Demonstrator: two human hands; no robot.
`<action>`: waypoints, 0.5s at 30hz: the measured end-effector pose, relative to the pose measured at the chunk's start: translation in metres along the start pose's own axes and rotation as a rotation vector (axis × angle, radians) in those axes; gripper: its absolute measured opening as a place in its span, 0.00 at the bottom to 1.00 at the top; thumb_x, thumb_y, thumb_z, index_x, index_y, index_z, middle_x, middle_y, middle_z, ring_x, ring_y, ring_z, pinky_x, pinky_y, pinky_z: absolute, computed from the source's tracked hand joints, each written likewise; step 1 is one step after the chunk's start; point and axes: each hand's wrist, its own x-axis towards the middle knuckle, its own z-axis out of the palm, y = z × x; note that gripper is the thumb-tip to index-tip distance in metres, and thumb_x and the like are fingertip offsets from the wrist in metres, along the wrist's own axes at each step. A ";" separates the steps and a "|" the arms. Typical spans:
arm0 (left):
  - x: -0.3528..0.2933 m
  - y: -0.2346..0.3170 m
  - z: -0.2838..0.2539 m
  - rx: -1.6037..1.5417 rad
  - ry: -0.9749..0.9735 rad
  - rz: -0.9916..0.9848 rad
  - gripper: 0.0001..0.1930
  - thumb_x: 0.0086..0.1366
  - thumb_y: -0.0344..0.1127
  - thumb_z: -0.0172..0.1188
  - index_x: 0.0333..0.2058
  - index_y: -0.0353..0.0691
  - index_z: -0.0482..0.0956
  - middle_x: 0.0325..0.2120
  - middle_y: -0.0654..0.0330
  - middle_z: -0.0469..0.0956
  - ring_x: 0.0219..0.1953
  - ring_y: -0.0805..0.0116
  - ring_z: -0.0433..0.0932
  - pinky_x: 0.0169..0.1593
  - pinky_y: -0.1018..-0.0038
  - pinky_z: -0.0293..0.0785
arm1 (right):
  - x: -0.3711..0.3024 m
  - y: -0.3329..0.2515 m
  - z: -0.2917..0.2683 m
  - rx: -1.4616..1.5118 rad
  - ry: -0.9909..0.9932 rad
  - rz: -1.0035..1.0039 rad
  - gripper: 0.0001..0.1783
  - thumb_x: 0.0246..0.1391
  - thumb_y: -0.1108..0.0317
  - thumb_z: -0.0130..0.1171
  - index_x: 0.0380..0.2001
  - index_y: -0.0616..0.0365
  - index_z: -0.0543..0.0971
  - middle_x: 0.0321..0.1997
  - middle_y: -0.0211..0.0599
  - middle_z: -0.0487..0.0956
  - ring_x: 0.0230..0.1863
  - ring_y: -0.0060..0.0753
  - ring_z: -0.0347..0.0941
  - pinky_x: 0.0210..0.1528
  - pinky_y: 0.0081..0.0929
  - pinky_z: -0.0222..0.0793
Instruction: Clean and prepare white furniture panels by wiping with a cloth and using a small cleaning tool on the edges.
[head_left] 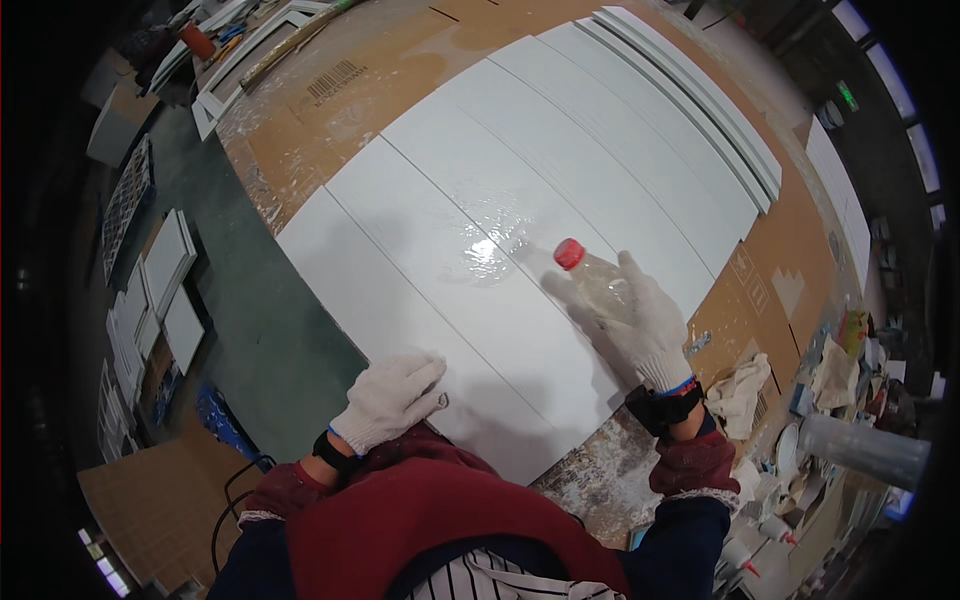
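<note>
My right hand (648, 325), in a white knit glove, is wrapped round a clear plastic bottle (604, 282) with a red cap. It holds the bottle tilted over the white boards (540, 330), cap toward the far left. A glossy wet patch (486, 235) shines on the boards to the left of the cap. At the near left edge of the boards my left hand (392, 398), gloved too, has its fingers curled. Something small and shiny shows by its fingertips; what it is I cannot make out.
Narrow white strips (690, 105) lie stacked at the boards' far right. Brown cardboard (340, 95) covers the table beneath. A crumpled cloth (742, 395), a clear cylinder (862, 452) and several white squeeze bottles (740, 553) crowd the right. White panels (168, 262) stand at left.
</note>
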 end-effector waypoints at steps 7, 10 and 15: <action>0.028 -0.028 -0.025 -0.026 0.272 -0.105 0.06 0.62 0.35 0.54 0.35 0.42 0.74 0.29 0.54 0.75 0.34 0.51 0.76 0.38 0.63 0.71 | -0.100 0.010 -0.007 -0.253 0.148 -0.198 0.44 0.41 0.62 0.68 0.64 0.58 0.64 0.41 0.41 0.78 0.40 0.43 0.76 0.40 0.39 0.70; 0.024 -0.053 -0.036 0.132 0.291 -0.207 0.07 0.63 0.36 0.53 0.38 0.41 0.75 0.33 0.52 0.77 0.38 0.50 0.76 0.42 0.61 0.72 | -0.117 -0.041 0.001 -0.285 -0.132 -0.182 0.34 0.47 0.61 0.62 0.59 0.55 0.67 0.33 0.33 0.77 0.34 0.36 0.76 0.36 0.37 0.69; 0.020 -0.073 -0.034 0.135 0.333 -0.270 0.11 0.63 0.37 0.55 0.41 0.40 0.76 0.37 0.52 0.78 0.41 0.50 0.76 0.46 0.60 0.72 | -0.124 -0.044 0.016 -0.365 -0.186 -0.125 0.35 0.48 0.62 0.62 0.60 0.55 0.67 0.33 0.36 0.77 0.35 0.38 0.77 0.39 0.39 0.69</action>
